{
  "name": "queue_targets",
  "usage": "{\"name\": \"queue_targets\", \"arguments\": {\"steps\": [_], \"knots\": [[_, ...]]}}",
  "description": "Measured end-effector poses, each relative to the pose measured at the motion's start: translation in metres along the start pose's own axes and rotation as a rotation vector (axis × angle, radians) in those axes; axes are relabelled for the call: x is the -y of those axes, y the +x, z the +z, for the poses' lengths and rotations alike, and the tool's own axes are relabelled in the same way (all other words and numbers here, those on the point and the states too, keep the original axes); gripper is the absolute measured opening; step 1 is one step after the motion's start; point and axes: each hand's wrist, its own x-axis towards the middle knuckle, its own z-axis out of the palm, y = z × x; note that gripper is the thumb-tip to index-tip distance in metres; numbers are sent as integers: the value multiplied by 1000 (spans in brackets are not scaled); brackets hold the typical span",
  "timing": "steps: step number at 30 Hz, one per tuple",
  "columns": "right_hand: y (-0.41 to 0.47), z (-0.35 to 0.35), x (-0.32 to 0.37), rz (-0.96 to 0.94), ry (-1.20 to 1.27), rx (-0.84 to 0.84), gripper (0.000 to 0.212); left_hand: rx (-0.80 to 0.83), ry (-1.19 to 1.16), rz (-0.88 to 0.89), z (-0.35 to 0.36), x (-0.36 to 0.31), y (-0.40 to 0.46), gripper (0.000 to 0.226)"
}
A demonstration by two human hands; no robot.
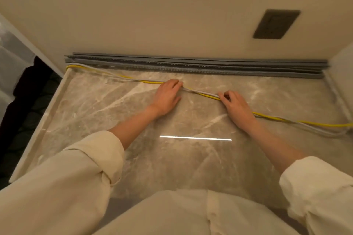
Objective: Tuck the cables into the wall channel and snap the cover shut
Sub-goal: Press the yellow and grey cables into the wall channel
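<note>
While cables (pixel 202 95) lie mid-frame, short of the channel (pixel 191 66) above, I am gathering: left hand (pixel 167 97) flat on them, right hand (pixel 236 106) pinching them; next, lift toward the channel.

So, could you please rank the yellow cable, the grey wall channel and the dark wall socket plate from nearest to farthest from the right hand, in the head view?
1. Yellow cable: under the right hand, whose fingers curl on the cable bundle.
2. Grey wall channel: beyond the hand, along the foot of the wall.
3. Dark wall socket plate: higher on the wall, to the right.
</note>
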Motion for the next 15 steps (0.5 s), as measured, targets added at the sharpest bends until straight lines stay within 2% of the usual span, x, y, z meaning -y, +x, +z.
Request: {"name": "queue_targets", "arguments": {"steps": [7,12,15], "knots": [[-48,-13,-50,35,-88,9,35,55,29,131,29,-73,41,47],[-68,-14,-75,-29,-109,2,34,66,13,223,46,-123,57,34],[-82,-15,-94,53,-32,-21,30,58,0,249,51,-143,62,28]]}}
